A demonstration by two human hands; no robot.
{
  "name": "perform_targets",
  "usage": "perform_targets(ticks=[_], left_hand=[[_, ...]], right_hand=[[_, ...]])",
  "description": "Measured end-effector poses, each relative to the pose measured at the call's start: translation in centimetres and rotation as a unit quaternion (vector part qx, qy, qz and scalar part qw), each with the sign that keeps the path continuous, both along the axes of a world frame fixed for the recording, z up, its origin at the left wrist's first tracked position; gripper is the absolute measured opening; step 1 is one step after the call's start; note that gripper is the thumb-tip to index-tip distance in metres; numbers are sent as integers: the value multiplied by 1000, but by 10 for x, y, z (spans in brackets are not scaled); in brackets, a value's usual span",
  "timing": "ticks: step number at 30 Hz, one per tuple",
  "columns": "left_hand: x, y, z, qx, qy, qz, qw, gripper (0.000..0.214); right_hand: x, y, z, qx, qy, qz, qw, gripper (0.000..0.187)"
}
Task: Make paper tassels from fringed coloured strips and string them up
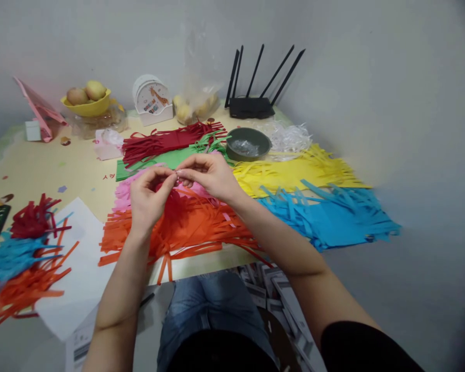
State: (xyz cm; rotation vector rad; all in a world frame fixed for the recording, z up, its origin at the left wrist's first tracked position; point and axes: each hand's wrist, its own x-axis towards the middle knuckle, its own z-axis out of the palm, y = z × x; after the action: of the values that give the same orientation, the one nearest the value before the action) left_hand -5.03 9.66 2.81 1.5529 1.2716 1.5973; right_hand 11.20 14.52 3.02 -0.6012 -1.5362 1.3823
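Pinching, in the head view, a tiny, blurred piece point(177, 176) between thumb and finger of left hand point(149, 199) and right hand point(213, 175), close together. Holding it above red strips point(174, 205) and orange paper point(197, 230), left of yellow paper point(275, 176); cannot tell if joined to the strips.

Left hand point(149, 200) beside right point(214, 174); orange fringe point(205, 223)

Small piece point(177, 176): pinched, raised above orange fringed paper point(201, 225); too small to identify. Red paper strips point(173, 205): loose bunch, blurred, overlapping the orange fringed paper's far part in view; contact with it cannot be told.
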Motion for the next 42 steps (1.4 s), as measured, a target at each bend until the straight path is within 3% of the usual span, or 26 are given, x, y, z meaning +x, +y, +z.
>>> perform_targets(ticks=[5, 11, 18, 22, 30, 33, 42], left_hand=[[0, -1, 1, -21, -74, -35, 996, 21], [6, -3, -1, 41, -96, 27, 994, 14], [8, -1, -7, 45, -142, 16, 989, 19], [9, 0, -9, 38, -163, 6, 986, 25], [15, -5, -8, 116, -133, 58, 983, 16], [14, -3, -10, 96, -160, 52, 981, 17], [11, -2, -10, 32, -228, -2, 973, 19]], right_hand=[[-4, -1, -1, 6, 16, -12, 1000, 36], [-12, -8, -4, 30, 13, -51, 998, 30], [1, -6, 9, 64, -42, -21, 997, 28], [0, -13, 14, 103, -67, -66, 990, 32], [-17, -21, 2, 133, -61, -126, 981, 40], [-17, -20, 1, 140, -75, -149, 976, 41], [3, -12, 25, 122, -91, -38, 988, 30]])
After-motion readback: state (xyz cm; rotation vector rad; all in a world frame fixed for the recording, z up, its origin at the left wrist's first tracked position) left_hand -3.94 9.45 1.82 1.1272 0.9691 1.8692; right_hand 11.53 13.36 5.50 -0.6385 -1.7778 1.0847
